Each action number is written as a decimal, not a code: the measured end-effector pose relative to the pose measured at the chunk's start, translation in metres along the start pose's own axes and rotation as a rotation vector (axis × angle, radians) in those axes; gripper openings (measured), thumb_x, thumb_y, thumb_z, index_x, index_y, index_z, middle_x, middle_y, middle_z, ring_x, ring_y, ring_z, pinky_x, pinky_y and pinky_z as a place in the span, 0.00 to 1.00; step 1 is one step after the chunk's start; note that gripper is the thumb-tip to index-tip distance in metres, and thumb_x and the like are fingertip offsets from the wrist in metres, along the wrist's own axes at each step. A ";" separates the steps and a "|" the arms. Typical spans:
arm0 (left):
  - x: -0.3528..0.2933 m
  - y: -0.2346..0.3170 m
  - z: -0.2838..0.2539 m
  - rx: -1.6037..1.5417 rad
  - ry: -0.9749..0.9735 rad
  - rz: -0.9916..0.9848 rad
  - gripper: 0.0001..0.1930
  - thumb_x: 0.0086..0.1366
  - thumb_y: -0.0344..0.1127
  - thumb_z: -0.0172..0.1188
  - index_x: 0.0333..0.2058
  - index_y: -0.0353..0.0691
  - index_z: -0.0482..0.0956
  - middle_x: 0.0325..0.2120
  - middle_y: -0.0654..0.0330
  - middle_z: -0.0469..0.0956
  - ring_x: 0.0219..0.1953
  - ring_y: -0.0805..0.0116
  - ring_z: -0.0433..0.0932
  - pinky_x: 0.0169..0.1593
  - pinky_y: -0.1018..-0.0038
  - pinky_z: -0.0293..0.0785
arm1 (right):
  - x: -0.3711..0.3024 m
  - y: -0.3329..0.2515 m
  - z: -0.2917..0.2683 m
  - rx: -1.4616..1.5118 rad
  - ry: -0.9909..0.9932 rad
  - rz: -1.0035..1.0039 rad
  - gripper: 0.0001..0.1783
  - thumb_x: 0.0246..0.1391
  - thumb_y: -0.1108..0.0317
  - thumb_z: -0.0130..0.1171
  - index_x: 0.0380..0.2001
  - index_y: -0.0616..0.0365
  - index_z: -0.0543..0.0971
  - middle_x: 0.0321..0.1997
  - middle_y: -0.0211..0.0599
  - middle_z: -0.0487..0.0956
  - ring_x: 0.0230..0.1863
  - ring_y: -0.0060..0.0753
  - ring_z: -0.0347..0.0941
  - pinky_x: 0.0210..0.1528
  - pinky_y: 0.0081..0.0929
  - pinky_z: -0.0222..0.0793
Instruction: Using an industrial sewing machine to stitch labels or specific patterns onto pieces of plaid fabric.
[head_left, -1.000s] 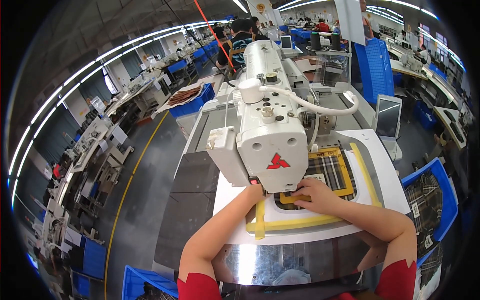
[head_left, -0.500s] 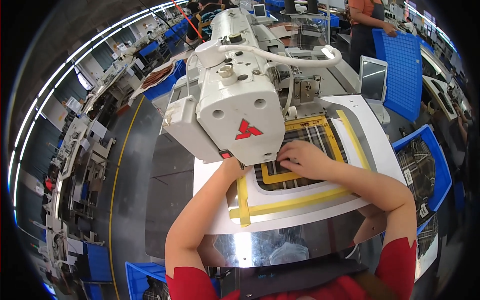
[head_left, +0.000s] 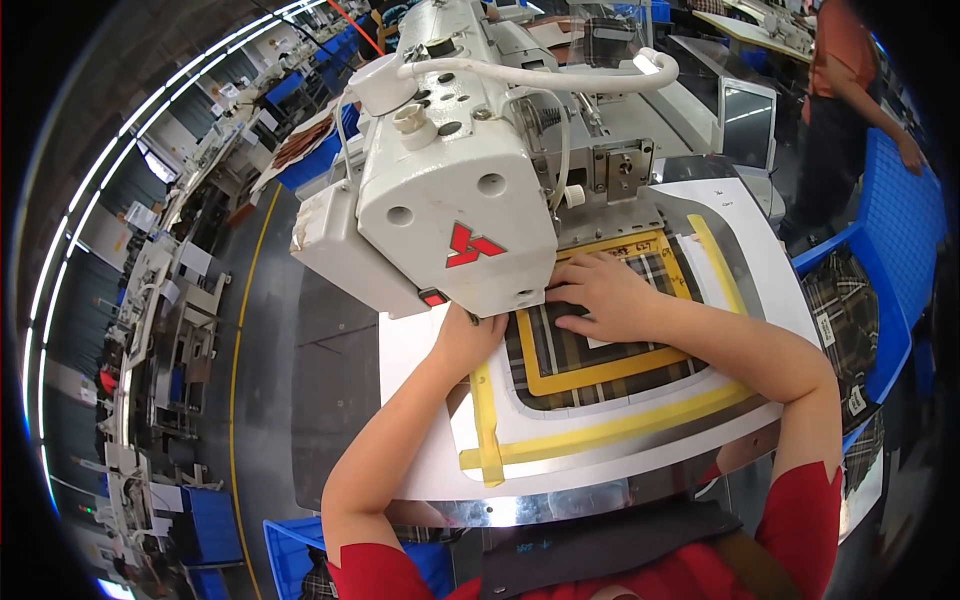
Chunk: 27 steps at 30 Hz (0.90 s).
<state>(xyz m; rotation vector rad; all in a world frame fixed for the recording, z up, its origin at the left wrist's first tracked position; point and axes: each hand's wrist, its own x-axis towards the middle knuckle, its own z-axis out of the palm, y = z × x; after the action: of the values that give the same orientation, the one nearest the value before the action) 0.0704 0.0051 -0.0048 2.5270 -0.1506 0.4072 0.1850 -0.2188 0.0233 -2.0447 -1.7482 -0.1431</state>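
Observation:
A large white sewing machine head (head_left: 450,200) stands over the work plate. Under it, plaid fabric (head_left: 560,356) lies inside a yellow rectangular frame (head_left: 575,378). My right hand (head_left: 610,298) rests palm down on the fabric, its fingers stretched and spread, with nothing seen in its grip. A small white piece (head_left: 606,344) shows beneath that palm. At the frame's left side, close against the machine head's lower edge, is my left hand (head_left: 470,342). Most of its fingers are hidden, so whether they hold anything does not show.
Yellow tape strips (head_left: 610,424) border the white plate (head_left: 425,440). A blue crate (head_left: 885,340) with plaid pieces stands at the right, a person in orange (head_left: 845,90) beyond it. A screen (head_left: 747,125) is behind the plate. Another blue crate (head_left: 295,560) sits lower left.
My right hand has gone from bent fingers to a flatter spread, baring the white piece. The person in orange has moved right, and their blue panel now sits lower by the crate.

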 end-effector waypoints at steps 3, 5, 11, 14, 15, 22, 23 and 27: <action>-0.001 -0.001 0.003 0.205 0.171 0.161 0.11 0.58 0.27 0.56 0.40 0.33 0.77 0.37 0.45 0.75 0.41 0.42 0.73 0.47 0.57 0.71 | 0.001 -0.003 -0.003 0.004 -0.019 0.006 0.19 0.52 0.57 0.60 0.45 0.52 0.79 0.51 0.32 0.75 0.55 0.39 0.68 0.59 0.40 0.60; 0.002 0.002 0.002 0.249 0.141 0.093 0.11 0.57 0.28 0.57 0.40 0.30 0.76 0.36 0.43 0.75 0.40 0.41 0.72 0.46 0.55 0.70 | 0.001 0.000 -0.002 0.004 -0.008 -0.003 0.19 0.52 0.57 0.60 0.46 0.51 0.79 0.52 0.31 0.75 0.55 0.38 0.67 0.60 0.40 0.60; 0.011 0.020 -0.003 0.229 0.098 -0.069 0.14 0.58 0.30 0.58 0.40 0.28 0.74 0.37 0.40 0.74 0.41 0.39 0.71 0.45 0.52 0.68 | -0.002 0.009 -0.001 0.044 0.018 -0.014 0.18 0.53 0.57 0.59 0.45 0.53 0.79 0.51 0.31 0.75 0.55 0.37 0.68 0.59 0.38 0.61; 0.010 0.022 -0.007 0.208 0.073 -0.097 0.13 0.59 0.31 0.57 0.41 0.29 0.74 0.37 0.40 0.74 0.41 0.39 0.70 0.46 0.52 0.68 | -0.017 0.009 -0.008 -0.025 0.038 0.008 0.19 0.53 0.56 0.60 0.45 0.54 0.78 0.52 0.33 0.75 0.54 0.36 0.69 0.60 0.39 0.59; 0.009 0.025 -0.010 0.200 0.051 -0.140 0.13 0.59 0.31 0.57 0.41 0.30 0.74 0.37 0.41 0.74 0.41 0.39 0.70 0.46 0.53 0.68 | -0.023 0.008 -0.012 -0.087 0.047 0.028 0.20 0.52 0.56 0.60 0.45 0.55 0.78 0.52 0.34 0.75 0.55 0.36 0.69 0.61 0.39 0.59; -0.015 0.074 -0.020 0.212 -0.051 0.088 0.15 0.56 0.31 0.61 0.43 0.38 0.74 0.50 0.54 0.72 0.57 0.49 0.68 0.58 0.58 0.64 | -0.093 0.021 -0.052 -0.284 0.082 0.309 0.21 0.50 0.60 0.62 0.47 0.57 0.77 0.54 0.34 0.75 0.57 0.37 0.67 0.63 0.42 0.55; -0.012 0.082 -0.016 0.191 -0.080 0.139 0.17 0.55 0.32 0.62 0.44 0.38 0.74 0.51 0.53 0.72 0.58 0.48 0.67 0.59 0.57 0.63 | -0.093 0.021 -0.053 -0.285 0.081 0.313 0.21 0.50 0.60 0.62 0.47 0.57 0.77 0.54 0.34 0.75 0.57 0.37 0.67 0.63 0.42 0.55; -0.001 0.087 0.002 0.181 -0.135 0.137 0.20 0.55 0.33 0.62 0.47 0.39 0.73 0.54 0.53 0.70 0.59 0.48 0.66 0.60 0.57 0.62 | -0.092 0.019 -0.052 -0.300 0.090 0.302 0.20 0.51 0.62 0.61 0.46 0.57 0.77 0.54 0.33 0.76 0.58 0.36 0.66 0.64 0.43 0.54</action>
<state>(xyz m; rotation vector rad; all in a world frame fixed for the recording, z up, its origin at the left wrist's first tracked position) 0.0526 -0.0683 0.0390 2.7332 -0.3544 0.3157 0.1962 -0.3248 0.0322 -2.4469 -1.4116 -0.4175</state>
